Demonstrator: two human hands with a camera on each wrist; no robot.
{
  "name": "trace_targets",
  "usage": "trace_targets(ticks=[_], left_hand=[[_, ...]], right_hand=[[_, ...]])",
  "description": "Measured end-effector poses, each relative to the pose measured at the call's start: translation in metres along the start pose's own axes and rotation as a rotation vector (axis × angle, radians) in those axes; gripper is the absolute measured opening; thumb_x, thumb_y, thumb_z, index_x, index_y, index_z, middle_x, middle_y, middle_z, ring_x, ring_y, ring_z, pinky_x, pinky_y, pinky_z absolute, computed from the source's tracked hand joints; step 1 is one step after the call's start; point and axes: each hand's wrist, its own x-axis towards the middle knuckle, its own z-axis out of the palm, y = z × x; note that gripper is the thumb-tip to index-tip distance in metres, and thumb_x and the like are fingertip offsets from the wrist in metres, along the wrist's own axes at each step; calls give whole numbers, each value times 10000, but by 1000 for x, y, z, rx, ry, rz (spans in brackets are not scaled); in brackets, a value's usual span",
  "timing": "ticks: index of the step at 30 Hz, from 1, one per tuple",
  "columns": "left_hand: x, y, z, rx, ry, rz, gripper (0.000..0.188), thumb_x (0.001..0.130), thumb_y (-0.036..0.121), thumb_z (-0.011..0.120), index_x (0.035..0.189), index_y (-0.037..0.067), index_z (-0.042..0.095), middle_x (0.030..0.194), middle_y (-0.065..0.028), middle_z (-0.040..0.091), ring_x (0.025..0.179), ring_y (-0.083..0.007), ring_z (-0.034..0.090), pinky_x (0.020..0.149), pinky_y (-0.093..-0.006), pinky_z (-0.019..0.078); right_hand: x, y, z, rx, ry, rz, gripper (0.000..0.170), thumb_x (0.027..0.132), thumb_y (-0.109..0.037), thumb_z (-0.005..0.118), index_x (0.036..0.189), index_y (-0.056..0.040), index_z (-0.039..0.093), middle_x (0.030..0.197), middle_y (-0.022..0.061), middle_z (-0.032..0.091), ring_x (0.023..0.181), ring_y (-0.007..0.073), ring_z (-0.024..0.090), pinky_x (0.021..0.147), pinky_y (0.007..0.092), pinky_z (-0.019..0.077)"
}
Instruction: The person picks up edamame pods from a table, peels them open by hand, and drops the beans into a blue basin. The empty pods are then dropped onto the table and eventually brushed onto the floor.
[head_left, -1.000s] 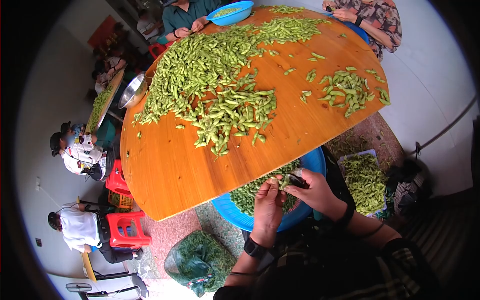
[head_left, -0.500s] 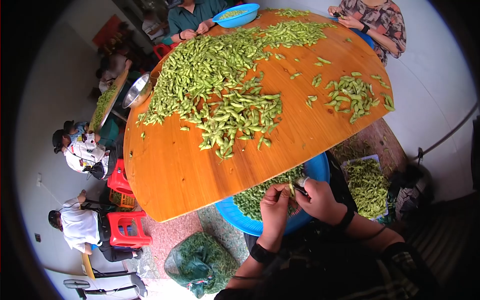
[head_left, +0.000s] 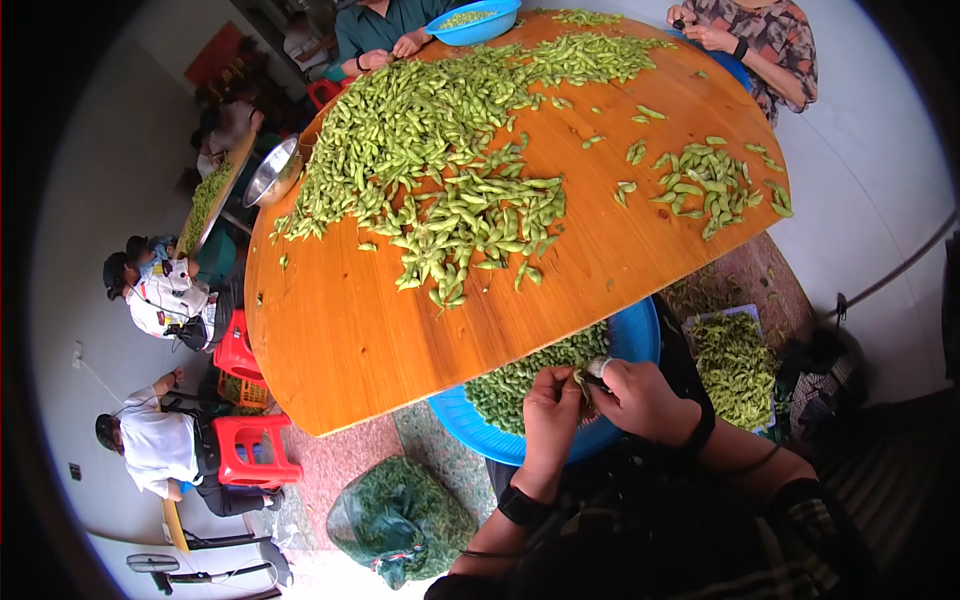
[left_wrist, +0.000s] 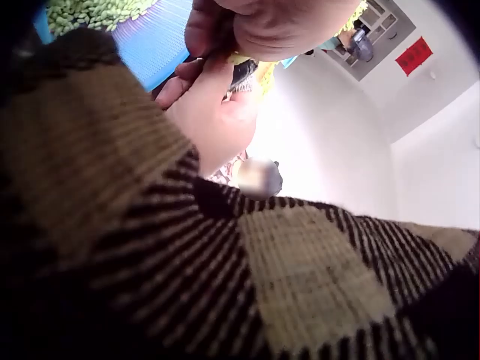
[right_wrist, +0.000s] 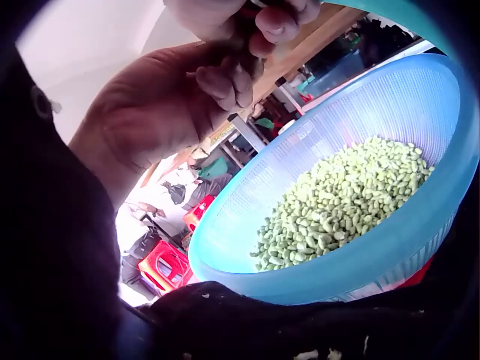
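Over a blue colander (head_left: 645, 335), my left hand (head_left: 548, 418) pinches a green edamame pod (head_left: 582, 379) between thumb and fingers. Its other side meets my right hand (head_left: 645, 402), whose fingers are curled at the pod. A pale wrap (head_left: 598, 366) and something dark show at the right thumb; the dark thing's kind is unclear. Shelled green beans (right_wrist: 337, 206) lie heaped in the colander, below both hands in the right wrist view. In the left wrist view the hands overlap at the top, and the pod is mostly hidden.
Edamame pods (head_left: 400, 140) cover much of the wooden table (head_left: 350, 340), with a smaller pile (head_left: 710, 185) at its right. A crate (head_left: 735, 365) of pods and a green mesh bag (head_left: 400, 520) stand on the floor. People sit across the table; red stools (head_left: 255, 455) stand left.
Both hands have shifted slightly right, fingertips drawn closer together around the pod. It was seen more openly between them a second ago.
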Motion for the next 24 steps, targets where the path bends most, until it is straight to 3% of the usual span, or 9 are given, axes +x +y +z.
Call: trace_targets(ticks=[6, 9, 11, 13, 15, 17, 19, 21, 24], left_hand=[[-4, 8, -8, 324, -143, 15, 104, 971, 36, 478, 1035, 16, 557, 740, -18, 582, 597, -83, 543, 538, -225, 459], [-2, 4, -12, 297, -174, -12, 113, 970, 31, 475, 1046, 14, 556, 730, -12, 576, 593, -72, 522, 524, -213, 432], [0, 0, -14, -23, -173, -92, 129, 958, 29, 485, 1054, 14, 570, 742, -4, 569, 588, -62, 493, 508, -206, 401], [4, -5, -19, 76, -187, -109, 125, 940, 33, 510, 1036, 21, 588, 774, -23, 593, 613, -96, 534, 530, -224, 430], [4, -5, -24, 176, -198, -122, 121, 921, 36, 535, 1018, 28, 607, 806, -43, 618, 638, -130, 575, 551, -243, 459], [3, -4, -27, 823, -262, 399, 115, 861, 33, 591, 966, 44, 637, 869, -86, 660, 723, -242, 646, 627, -293, 511], [0, 35, -23, 991, -193, 436, 142, 818, 27, 621, 957, 44, 640, 1012, -161, 650, 827, -317, 663, 700, -338, 530], [4, 75, -22, 1002, -122, 488, 210, 801, 24, 610, 1009, 37, 638, 1063, -201, 585, 894, -389, 624, 776, -446, 521], [47, 116, -13, 1238, 106, 590, 175, 781, -15, 578, 945, 9, 634, 1068, -208, 574, 935, -391, 599, 763, -464, 514]], right_hand=[[-1, -1, -4, 21, -88, 43, 193, 790, -101, 667, 785, -7, 498, 687, 170, 582, 641, 403, 565, 521, 435, 447], [2, 2, -1, 163, -43, 144, 193, 798, -89, 648, 751, -2, 483, 645, 158, 557, 577, 317, 595, 512, 400, 442], [5, 4, -5, 621, -114, 550, 192, 808, -92, 632, 745, 0, 475, 609, 135, 513, 545, 167, 571, 505, 365, 424], [4, 5, -16, 679, -139, 605, 170, 817, -85, 619, 762, -4, 481, 603, 117, 483, 576, 84, 522, 511, 334, 427], [-9, 21, -27, 274, -28, 413, 138, 807, -69, 610, 775, -8, 491, 615, 126, 506, 559, 114, 531, 516, 331, 429], [-23, 39, -51, 44, 143, 365, 125, 798, -72, 611, 790, -3, 506, 630, 145, 530, 543, 170, 548, 515, 341, 425], [-49, 74, -72, -58, 283, 360, 123, 796, -83, 605, 798, 0, 514, 640, 175, 538, 544, 298, 557, 507, 395, 404], [-86, 106, -98, -272, 175, 522, 105, 813, -79, 580, 815, 2, 514, 652, 208, 530, 602, 403, 551, 528, 453, 395], [-96, 95, -112, -289, 151, 609, 78, 823, -63, 553, 835, 2, 511, 672, 231, 521, 671, 450, 538, 566, 488, 391]])
